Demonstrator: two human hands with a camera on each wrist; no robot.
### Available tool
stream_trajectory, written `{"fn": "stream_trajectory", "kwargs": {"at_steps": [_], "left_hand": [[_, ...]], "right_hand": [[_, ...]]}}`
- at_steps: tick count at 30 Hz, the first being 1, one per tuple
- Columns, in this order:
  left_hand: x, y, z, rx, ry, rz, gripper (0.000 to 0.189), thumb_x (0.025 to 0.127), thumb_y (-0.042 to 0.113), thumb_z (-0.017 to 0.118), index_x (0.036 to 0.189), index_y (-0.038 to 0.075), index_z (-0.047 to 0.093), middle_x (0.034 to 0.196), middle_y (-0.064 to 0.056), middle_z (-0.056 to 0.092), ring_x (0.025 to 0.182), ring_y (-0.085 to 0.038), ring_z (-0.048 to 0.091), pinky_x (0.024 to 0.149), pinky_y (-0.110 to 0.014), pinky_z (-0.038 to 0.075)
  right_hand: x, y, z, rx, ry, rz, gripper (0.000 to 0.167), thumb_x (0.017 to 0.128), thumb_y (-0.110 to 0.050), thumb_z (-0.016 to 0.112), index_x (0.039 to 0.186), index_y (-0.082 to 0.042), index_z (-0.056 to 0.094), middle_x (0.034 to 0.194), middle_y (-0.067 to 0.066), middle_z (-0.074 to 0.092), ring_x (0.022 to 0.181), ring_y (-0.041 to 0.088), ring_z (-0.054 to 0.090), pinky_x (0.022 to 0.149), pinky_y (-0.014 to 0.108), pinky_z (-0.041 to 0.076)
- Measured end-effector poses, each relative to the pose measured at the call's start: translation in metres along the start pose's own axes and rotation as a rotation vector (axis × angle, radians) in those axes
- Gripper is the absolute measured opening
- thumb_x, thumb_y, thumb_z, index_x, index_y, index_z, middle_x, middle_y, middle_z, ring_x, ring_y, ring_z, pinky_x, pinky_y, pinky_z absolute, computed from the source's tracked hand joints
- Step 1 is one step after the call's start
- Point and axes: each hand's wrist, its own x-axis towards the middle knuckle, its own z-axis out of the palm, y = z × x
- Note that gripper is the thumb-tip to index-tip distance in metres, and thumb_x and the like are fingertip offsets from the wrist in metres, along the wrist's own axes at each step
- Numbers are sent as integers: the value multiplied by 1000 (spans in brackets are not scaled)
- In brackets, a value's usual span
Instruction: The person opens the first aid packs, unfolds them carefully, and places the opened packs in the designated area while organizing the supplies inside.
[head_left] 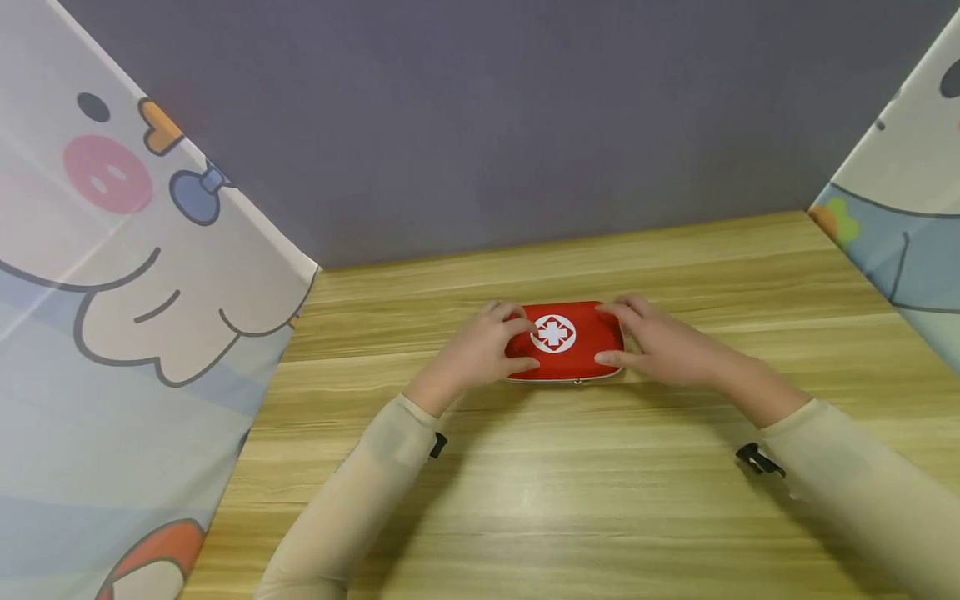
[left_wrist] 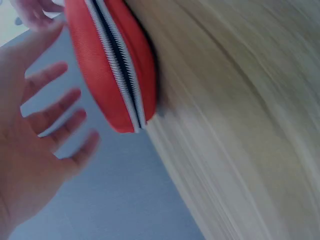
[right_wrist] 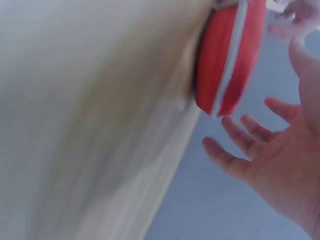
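Note:
A red zippered first-aid case (head_left: 585, 333) with a white cross emblem (head_left: 553, 333) lies flat on the wooden table. At its left end is my left hand (head_left: 483, 346), fingers spread and slightly bent over the top. My right hand (head_left: 663, 343) hovers at the right end, thumb and fingers apart. In the left wrist view, the closed zipper (left_wrist: 120, 65) runs along the case's side, and the fingers stand loose beside it. The right wrist view shows the case (right_wrist: 220, 65) end-on, with relaxed, parted fingers (right_wrist: 225, 155) close by. Neither hand grips it.
The wood-grain table (head_left: 525, 492) meets a grey wall panel (head_left: 487, 125) at the back. Cartoon-printed cloth hangs at the left (head_left: 150, 333) and right (head_left: 915, 192). Black wrist straps (head_left: 759, 460) show under the sleeves.

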Motion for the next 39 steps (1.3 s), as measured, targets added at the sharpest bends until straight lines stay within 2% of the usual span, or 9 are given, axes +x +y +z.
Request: {"fn": "stream_trajectory", "kwargs": {"at_steps": [2,4,8,11,15,19,22,30,39], "left_hand": [[2,-4,4,55,-66,-25,71,92,56,79,151,21,61,159,-10,50,150,-32,43,121,-57,43],[4,-6,10,89,-128,-43,86,91,64,76,161,25,48,171,-13,35,159,-38,32,124,-63,38],[4,-7,18,107,-162,-82,96,90,71,72,167,26,37,176,-14,26,162,-42,27,124,-63,38],[1,-3,17,128,-149,-117,96,90,73,70,167,26,37,175,-15,28,159,-43,31,121,-63,42],[-1,3,17,172,-135,-142,96,90,76,68,167,27,38,171,-18,33,155,-43,36,117,-62,46],[-1,7,16,183,-113,-156,95,88,76,70,165,26,43,167,-18,38,151,-42,40,115,-60,48],[0,10,16,168,-101,-166,94,87,75,73,163,25,47,166,-19,40,149,-41,43,115,-59,49],[0,8,20,132,-89,-174,94,84,73,77,161,26,49,165,-19,41,147,-42,44,116,-54,49],[-2,7,21,83,-79,-186,91,85,69,79,160,26,50,166,-17,39,148,-40,40,115,-53,50]], "right_hand": [[-8,0,8,-3,50,-18,57,99,-38,77,141,-4,60,126,13,63,101,26,65,93,45,58],[-16,-2,17,-8,100,-45,40,99,-29,78,128,-4,68,98,1,64,81,12,57,78,31,54],[-27,-4,29,23,190,-125,14,95,-15,79,108,-9,77,72,-15,55,63,-1,45,63,21,46],[-31,-4,30,87,165,-141,7,94,-11,79,101,-11,79,71,-17,58,62,-4,46,60,20,46],[-33,-2,30,180,17,-52,18,97,-15,77,111,-4,79,69,-15,61,60,-3,47,58,20,44],[-27,-3,36,173,-55,-37,11,97,-20,78,89,-13,73,61,-16,52,54,-2,44,54,19,38],[-21,-6,44,106,-23,-87,33,97,-22,79,71,-20,58,58,-16,43,54,-2,39,53,19,35],[-9,-21,59,-137,118,-174,28,91,-20,84,69,-20,67,62,-13,50,62,6,44,61,25,45],[-6,-23,57,-136,112,-125,33,91,-11,79,62,-19,66,54,-12,48,57,6,40,56,24,39]]}}
